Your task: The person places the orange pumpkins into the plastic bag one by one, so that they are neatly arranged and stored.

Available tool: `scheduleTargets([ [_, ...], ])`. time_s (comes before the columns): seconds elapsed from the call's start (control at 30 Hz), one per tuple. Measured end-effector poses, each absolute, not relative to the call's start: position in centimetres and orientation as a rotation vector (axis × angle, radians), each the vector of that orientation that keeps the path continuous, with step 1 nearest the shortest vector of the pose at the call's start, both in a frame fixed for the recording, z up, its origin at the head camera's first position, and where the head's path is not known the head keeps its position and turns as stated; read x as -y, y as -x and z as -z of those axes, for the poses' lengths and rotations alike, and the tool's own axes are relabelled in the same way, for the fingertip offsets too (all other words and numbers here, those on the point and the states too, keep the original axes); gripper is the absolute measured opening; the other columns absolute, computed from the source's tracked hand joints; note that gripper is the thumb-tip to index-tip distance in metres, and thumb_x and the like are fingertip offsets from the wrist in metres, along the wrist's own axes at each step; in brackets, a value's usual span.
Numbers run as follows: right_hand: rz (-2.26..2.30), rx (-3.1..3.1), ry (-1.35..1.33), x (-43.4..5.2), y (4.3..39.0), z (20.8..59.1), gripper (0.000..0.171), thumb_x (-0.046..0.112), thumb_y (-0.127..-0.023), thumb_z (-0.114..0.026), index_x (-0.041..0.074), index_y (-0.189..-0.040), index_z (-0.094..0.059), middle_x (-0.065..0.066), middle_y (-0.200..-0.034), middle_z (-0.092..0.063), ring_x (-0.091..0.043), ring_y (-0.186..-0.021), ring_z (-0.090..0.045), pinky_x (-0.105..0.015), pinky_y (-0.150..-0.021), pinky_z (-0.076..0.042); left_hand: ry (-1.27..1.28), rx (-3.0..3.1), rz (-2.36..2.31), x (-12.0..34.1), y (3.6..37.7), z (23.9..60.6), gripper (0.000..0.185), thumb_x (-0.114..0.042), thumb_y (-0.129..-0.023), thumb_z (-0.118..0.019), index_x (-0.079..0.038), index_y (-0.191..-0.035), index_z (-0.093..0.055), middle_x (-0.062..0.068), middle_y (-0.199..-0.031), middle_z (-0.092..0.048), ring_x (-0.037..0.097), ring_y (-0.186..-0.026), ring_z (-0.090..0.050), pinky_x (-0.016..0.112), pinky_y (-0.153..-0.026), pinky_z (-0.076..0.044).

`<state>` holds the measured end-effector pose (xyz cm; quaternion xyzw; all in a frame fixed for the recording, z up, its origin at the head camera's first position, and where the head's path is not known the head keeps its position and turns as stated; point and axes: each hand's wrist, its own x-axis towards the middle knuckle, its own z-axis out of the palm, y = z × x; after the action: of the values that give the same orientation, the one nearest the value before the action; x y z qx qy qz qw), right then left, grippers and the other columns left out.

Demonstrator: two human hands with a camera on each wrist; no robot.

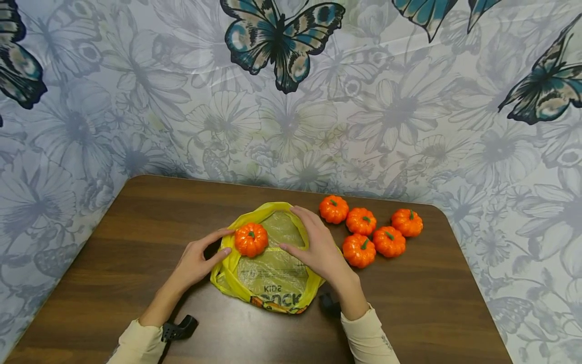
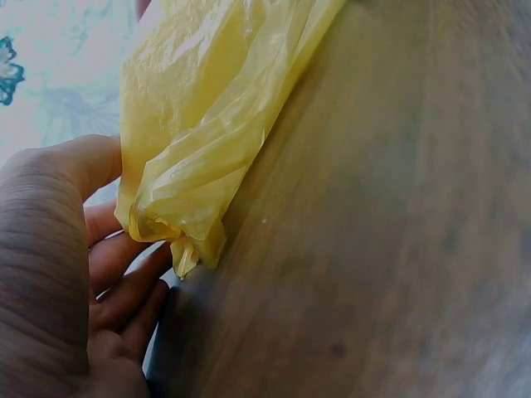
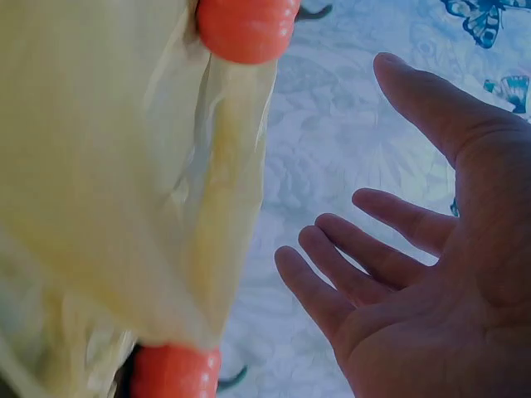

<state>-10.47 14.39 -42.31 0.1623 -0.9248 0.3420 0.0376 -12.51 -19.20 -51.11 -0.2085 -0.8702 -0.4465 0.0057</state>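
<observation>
A yellow plastic bag [image 1: 273,273] lies flat near the middle of the brown wooden table [image 1: 113,253], its printed end toward the person and its open mouth toward the wall. One small orange pumpkin [image 1: 251,239] sits on the bag at its 10 o'clock corner. The left hand [image 1: 196,262] comes in from 7 o'clock, palm down, wrist low on the table; its thumb and forefinger are spread straight toward the pumpkin's left side, the forefinger tip touching or just short of it, and it grips nothing. The left wrist view shows the bag's crumpled edge [image 2: 195,166] just beside the relaxed fingers [image 2: 124,282], with no pinch visible. The right hand [image 1: 318,242] enters from 5 o'clock and rests open across the bag's right edge, fingers extended toward 11 o'clock, thumb pointing at the pumpkin from its right without reaching it. The right wrist view confirms a flat, spread palm [image 3: 448,274] holding nothing. Five more pumpkins [image 1: 370,230] cluster on the table at 2 o'clock from the bag, just beside the right hand. Both forearms wear cream sleeves [image 1: 368,338].
</observation>
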Motion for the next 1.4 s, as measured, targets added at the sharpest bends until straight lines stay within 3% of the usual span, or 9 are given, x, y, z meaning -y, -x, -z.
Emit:
scheduleTargets([
  [0.17, -1.041, 2.81, -0.449, -16.3, 10.0, 42.4, 0.08, 0.038, -0.09, -0.085, 0.019, -0.158, -0.047, -0.004, -0.162, -0.047, -0.028, -0.149, -0.047, -0.054, -0.119, -0.043, 0.652, 2.723, 1.389, 19.1, 12.5, 51.2, 0.047, -0.03, -0.098, -0.077, -0.029, -0.144, -0.065, 0.0, -0.15, -0.063, 0.026, -0.141, -0.057, 0.016, -0.116, -0.031],
  [0.47, -0.971, 2.819, -0.4, -19.0, 9.0, 42.5, 0.079, 0.035, -0.09, -0.086, 0.017, -0.156, -0.048, -0.005, -0.16, -0.05, -0.029, -0.148, -0.047, -0.055, -0.118, -0.043, 0.639, 2.74, 1.378, 19.1, 12.6, 51.2, 0.047, -0.031, -0.098, -0.077, -0.03, -0.144, -0.065, 0.001, -0.15, -0.063, 0.026, -0.141, -0.058, 0.034, -0.119, -0.039],
  [0.8, -0.926, 2.807, -0.36, -21.0, 8.1, 42.3, 0.079, 0.032, -0.088, -0.088, 0.012, -0.155, -0.051, -0.009, -0.158, -0.051, -0.034, -0.146, -0.048, -0.058, -0.117, -0.043, 0.651, 2.726, 1.378, 19.3, 12.7, 51.3, 0.047, -0.03, -0.098, -0.077, -0.03, -0.143, -0.065, 0.0, -0.15, -0.063, 0.026, -0.141, -0.058, 0.02, -0.117, -0.034],
  [1.23, -0.882, 2.773, -0.306, -23.3, 7.0, 42.8, 0.079, 0.029, -0.085, -0.091, 0.013, -0.152, -0.053, -0.012, -0.155, -0.054, -0.034, -0.144, -0.049, -0.059, -0.115, -0.043, 0.655, 2.731, 1.384, 19.3, 12.8, 51.2, 0.047, -0.03, -0.098, -0.077, -0.03, -0.144, -0.065, 0.001, -0.15, -0.063, 0.027, -0.141, -0.058, 0.019, -0.116, -0.033],
  [1.4, -0.868, 2.697, -0.321, -24.2, 6.7, 43.1, 0.074, 0.021, -0.084, -0.092, 0.009, -0.148, -0.057, -0.012, -0.15, -0.059, -0.033, -0.138, -0.054, -0.057, -0.11, -0.047, 0.659, 2.731, 1.388, 19.3, 12.9, 51.0, 0.047, -0.029, -0.098, -0.077, -0.028, -0.144, -0.065, 0.001, -0.15, -0.063, 0.027, -0.141, -0.058, 0.017, -0.116, -0.031],
])
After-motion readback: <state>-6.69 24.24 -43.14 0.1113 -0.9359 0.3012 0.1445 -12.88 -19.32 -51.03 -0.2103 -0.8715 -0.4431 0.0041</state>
